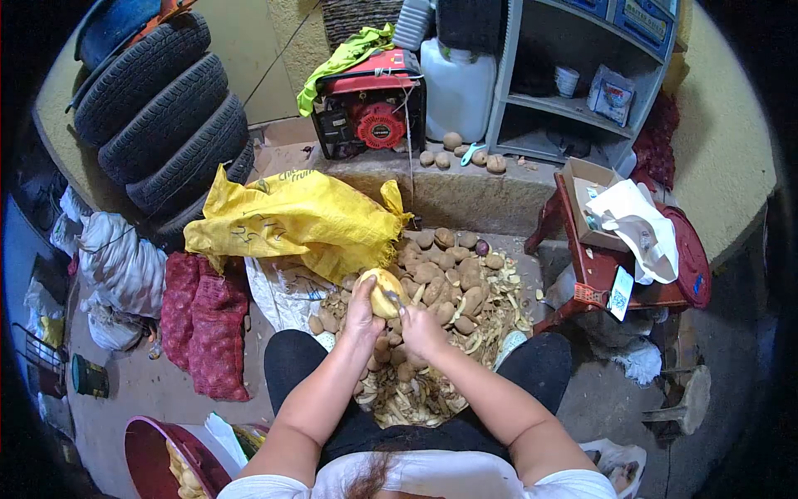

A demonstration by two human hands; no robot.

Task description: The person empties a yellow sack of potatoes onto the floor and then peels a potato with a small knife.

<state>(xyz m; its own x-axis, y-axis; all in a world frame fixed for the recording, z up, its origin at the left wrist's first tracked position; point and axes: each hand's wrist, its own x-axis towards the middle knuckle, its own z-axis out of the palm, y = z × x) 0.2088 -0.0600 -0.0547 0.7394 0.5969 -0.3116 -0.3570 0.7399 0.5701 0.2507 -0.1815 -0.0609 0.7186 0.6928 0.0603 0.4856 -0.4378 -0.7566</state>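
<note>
In the head view, my left hand is wrapped round a large peeled yellow potato, held above the pile between my knees. Close at its right side, my right hand is closed on a small peeler, whose head is at the potato's surface. Below and beyond both hands lies a heap of unpeeled brown potatoes, with pale peelings spread among and in front of them.
A yellow sack lies behind the pile, with red mesh bags at its left. A maroon tub stands front left. On the right are a red table and a stool. A generator sits at the back.
</note>
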